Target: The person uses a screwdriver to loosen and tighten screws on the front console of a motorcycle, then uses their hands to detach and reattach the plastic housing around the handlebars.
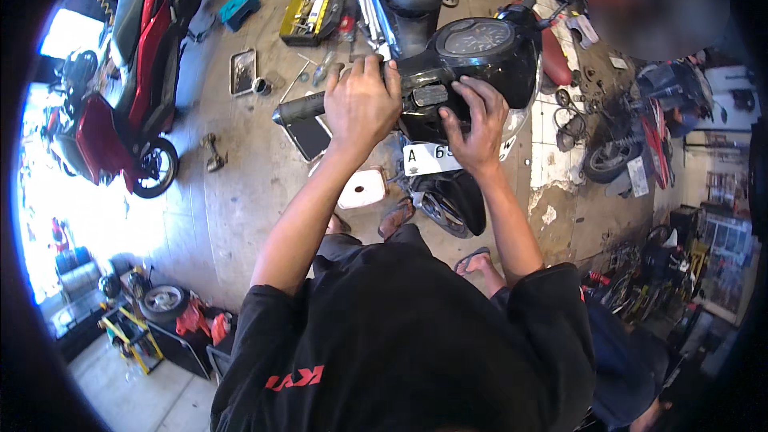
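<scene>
A black scooter stands in front of me, its front wheel [438, 212] toward my feet. My left hand [362, 106] lies over the handlebar [300, 110] beside the grip, its fingers curled over the far side; their undersides are hidden. My right hand [480, 126] rests on the black front cover [516, 80], fingers bent and apart, thumb close to a small dark rectangular cap [430, 95]. Behind this cap sits the round instrument cluster [476, 37]. A white number plate [432, 158] is below the right hand.
A yellow-and-black toolbox [306, 13], a metal tray [243, 72] and a white stool [364, 190] are on the floor. A red scooter [104, 140] stands left, another motorcycle [616, 156] right. Loose parts [570, 116] lie right. A person in dark clothing [628, 364] is behind my right side.
</scene>
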Demonstrator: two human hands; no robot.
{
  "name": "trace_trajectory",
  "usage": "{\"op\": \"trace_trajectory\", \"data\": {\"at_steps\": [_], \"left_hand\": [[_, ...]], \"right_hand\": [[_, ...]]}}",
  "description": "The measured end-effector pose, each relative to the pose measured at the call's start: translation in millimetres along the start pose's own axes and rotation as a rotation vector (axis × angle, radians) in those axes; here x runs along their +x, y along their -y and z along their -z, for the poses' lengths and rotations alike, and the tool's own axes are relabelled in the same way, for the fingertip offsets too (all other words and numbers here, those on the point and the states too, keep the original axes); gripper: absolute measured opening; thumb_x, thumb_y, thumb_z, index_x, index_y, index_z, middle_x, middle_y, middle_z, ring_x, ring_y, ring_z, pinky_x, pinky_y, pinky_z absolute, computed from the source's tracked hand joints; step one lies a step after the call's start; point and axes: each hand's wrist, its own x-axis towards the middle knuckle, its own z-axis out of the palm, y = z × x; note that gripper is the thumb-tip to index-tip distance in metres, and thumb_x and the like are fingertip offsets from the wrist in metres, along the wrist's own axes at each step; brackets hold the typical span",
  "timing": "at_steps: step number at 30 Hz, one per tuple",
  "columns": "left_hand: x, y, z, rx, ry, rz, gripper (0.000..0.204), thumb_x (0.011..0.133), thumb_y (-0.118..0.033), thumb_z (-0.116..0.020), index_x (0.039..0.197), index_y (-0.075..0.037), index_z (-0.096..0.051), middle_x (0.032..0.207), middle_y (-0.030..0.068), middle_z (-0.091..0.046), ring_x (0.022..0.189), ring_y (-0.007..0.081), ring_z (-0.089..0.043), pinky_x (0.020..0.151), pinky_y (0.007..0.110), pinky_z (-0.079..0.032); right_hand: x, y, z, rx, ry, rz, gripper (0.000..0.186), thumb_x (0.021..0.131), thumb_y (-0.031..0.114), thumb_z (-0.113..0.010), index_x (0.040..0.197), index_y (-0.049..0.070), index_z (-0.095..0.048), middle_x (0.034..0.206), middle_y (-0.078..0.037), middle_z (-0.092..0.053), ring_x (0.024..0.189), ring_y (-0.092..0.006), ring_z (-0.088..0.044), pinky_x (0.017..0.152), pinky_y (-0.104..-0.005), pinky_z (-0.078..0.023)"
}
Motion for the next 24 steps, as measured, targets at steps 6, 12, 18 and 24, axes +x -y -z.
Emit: {"op": "trace_trajectory", "data": {"at_steps": [6,12,18,24], "left_hand": [[2,-8,-3,-0.098,-0.034,0.080,0.023,0.094,-0.021,-0.049,0.093,-0.005,-0.065,0.085,0.0171,-0.068,0.078,0.0357,-0.067,0.093,0.046,-0.045],[2,-6,-8,-0.101,-0.070,0.085,0.020,0.092,-0.019,-0.050,0.091,-0.006,-0.065,0.082,0.0167,-0.068,0.075,0.0354,-0.066,0.089,0.045,-0.045],[3,-8,-8,-0.116,-0.112,0.108,0.021,0.091,-0.019,-0.052,0.090,-0.006,-0.068,0.080,0.0157,-0.069,0.073,0.0346,-0.066,0.089,0.043,-0.045],[0,-7,-9,-0.094,-0.125,0.110,0.024,0.092,-0.019,-0.049,0.091,-0.006,-0.069,0.082,0.0171,-0.070,0.073,0.0339,-0.066,0.086,0.044,-0.045]], "right_hand": [[-23,-15,-15,0.034,-0.144,0.043,0.019,0.085,0.015,-0.066,0.103,0.010,-0.066,0.106,-0.006,-0.065,0.101,-0.0240,-0.060,0.098,-0.0431,-0.040],[-22,-20,-17,0.068,-0.135,0.054,0.018,0.085,0.012,-0.066,0.103,0.011,-0.065,0.102,-0.005,-0.064,0.097,-0.0227,-0.061,0.096,-0.0427,-0.041],[-21,-19,-16,0.076,-0.143,0.053,0.018,0.084,0.012,-0.066,0.102,0.011,-0.065,0.102,-0.004,-0.064,0.096,-0.0228,-0.060,0.096,-0.0426,-0.041],[-24,-20,-18,0.093,-0.175,0.048,0.021,0.080,0.007,-0.066,0.101,0.010,-0.065,0.102,-0.005,-0.064,0.097,-0.0245,-0.059,0.095,-0.0420,-0.041]]}}
